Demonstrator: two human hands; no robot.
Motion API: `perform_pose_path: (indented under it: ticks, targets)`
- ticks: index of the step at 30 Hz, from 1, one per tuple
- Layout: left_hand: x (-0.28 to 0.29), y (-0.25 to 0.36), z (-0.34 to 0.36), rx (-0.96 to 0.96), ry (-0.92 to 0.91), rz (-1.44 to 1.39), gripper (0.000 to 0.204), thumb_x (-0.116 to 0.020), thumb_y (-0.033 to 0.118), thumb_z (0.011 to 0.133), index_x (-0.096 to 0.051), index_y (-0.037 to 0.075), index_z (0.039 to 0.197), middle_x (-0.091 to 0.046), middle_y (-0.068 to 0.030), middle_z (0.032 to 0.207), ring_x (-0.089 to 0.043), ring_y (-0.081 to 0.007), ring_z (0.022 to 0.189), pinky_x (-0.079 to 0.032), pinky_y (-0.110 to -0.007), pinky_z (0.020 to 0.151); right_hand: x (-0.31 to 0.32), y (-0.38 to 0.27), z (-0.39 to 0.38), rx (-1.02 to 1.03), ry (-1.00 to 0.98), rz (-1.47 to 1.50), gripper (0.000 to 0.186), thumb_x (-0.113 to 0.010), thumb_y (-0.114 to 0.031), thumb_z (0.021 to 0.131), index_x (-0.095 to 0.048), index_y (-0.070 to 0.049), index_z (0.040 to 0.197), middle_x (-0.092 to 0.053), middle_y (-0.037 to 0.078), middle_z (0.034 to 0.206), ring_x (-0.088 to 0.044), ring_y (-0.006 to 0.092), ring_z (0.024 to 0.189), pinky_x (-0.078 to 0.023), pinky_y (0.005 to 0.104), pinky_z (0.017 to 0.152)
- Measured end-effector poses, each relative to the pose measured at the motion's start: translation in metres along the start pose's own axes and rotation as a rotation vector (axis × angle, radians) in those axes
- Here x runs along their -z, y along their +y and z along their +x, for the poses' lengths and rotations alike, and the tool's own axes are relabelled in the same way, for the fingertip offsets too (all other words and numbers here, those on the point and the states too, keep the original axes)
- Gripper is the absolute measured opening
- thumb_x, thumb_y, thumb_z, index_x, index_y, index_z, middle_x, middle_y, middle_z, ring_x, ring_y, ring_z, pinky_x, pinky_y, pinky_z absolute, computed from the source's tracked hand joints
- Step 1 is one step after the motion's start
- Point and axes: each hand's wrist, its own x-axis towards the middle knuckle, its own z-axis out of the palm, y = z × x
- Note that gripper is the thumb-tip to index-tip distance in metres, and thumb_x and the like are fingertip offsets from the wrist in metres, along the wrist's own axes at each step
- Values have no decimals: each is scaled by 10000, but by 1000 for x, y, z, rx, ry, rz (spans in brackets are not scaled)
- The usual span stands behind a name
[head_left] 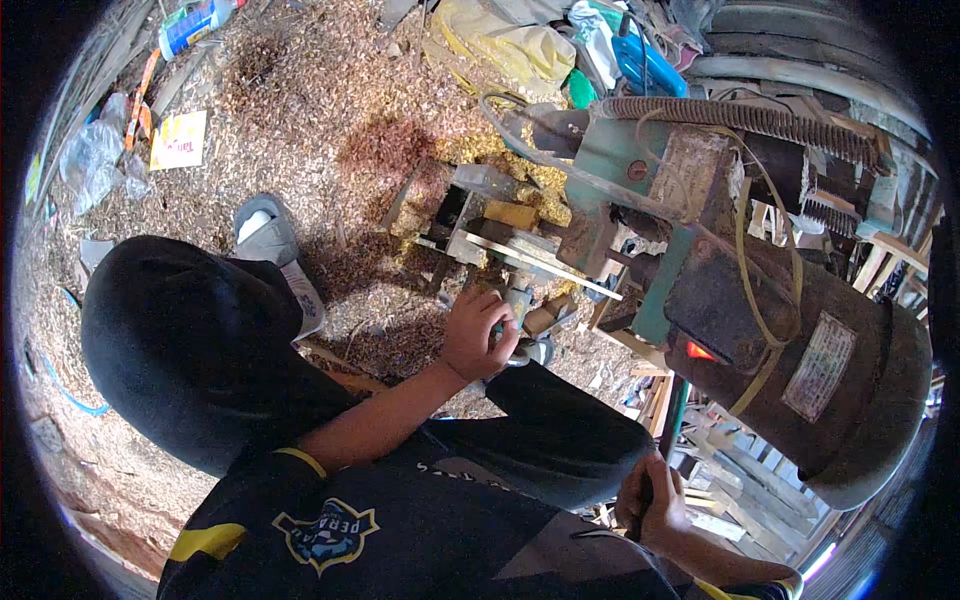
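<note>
My left hand [480, 335] is curled at a metal fitting [515, 300] below the machine's bed, fingers bent; exactly what they grip is partly hidden. Above it, a long pale wooden strip [560, 268] lies across the metal fixture [475, 183] of a green machine [590, 150], with yellowish shavings around the fixture. At lower right, my right hand [655, 505] is closed on a dark object beside the lower end of a green post [677, 415]; that object is mostly hidden. A large dark motor [840, 400] with a hanging yellow cord [770, 345] sits above that hand.
Wood shavings [290, 120] cover the floor around my sandalled feet [262, 228]. Plastic bags [90, 160], a blue-and-white container [185, 25] and a yellow sack [500, 40] lie around the edges. Wood offcuts [730, 470] are piled at the right, below the motor. A ribbed hose [740, 120] runs along the machine.
</note>
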Motion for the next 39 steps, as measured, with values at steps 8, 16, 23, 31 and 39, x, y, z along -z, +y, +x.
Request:
perform_pose_path:
  ticks: [8,16,23,31,39]
  targets:
    - [-3,2,5,-37,-41,-68,103,-661,134,819,-589,60,816,-558,-136,805,-553,-376,802,-436,-477,757,-20,34,26,203,-11,176,875,-301,-740,1025,-540,36,1350,-708,216,1137,-689,317,1081,-529,443,989]
    - [-7,1,5,-59,0,-60,101,-626,124,852,-580,40,819,-548,-157,819,-547,-387,804,-427,-492,755,-45,33,32,224,126,93,965,-274,-845,957,-473,-78,1508,-570,195,1480,-490,304,1427,-335,491,1164]
    - [-2,-5,1,-28,-59,-60,143,-634,150,871,-598,15,842,-555,-158,834,-554,-397,827,-439,-492,776,-64,50,58,316,166,185,908,-275,-776,1008,-499,-29,1473,-606,231,1424,-547,354,1370,-367,517,1155]
    - [-19,-9,-4,-126,166,-60,147,-644,174,873,-625,31,846,-578,-141,845,-574,-374,850,-435,-489,772,-82,66,82,375,144,244,809,-212,-674,1071,-463,-42,1508,-592,174,1460,-513,291,1387,-318,462,1153]
    - [-15,-2,-3,-82,152,-30,154,-630,175,900,-619,35,837,-582,-140,848,-570,-379,846,-437,-493,795,-99,80,111,371,163,238,943,-220,-797,998,-511,-35,1471,-628,187,1404,-521,286,1388,-305,502,1178]
